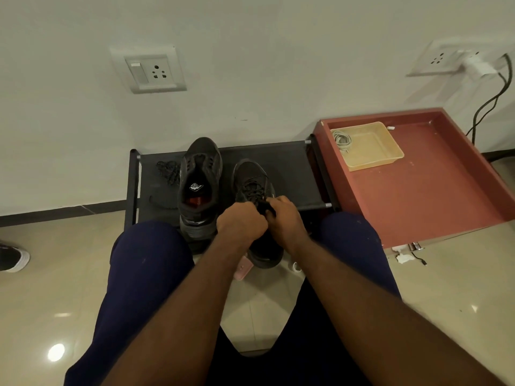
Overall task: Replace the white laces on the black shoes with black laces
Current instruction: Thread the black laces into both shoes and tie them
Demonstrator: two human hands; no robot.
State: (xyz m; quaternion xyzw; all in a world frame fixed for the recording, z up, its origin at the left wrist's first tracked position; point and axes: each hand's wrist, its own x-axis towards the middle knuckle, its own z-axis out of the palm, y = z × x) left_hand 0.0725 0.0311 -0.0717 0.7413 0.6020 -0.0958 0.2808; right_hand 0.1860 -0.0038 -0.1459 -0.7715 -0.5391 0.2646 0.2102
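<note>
Beside the rack, a tray holds white laces; both hands pinch black laces.

Two black shoes side by side on a low black rack against the wall. Left shoe unlaced, mouth open, insole showing. Right shoe threaded with black lace — left hand and right hand closed together at its near end, pinching the lace ends. Loose black lace heaped on the rack just left of the unlaced shoe. Red drawer beside the rack, holding a yellow tray with a pale coiled lace.
</note>
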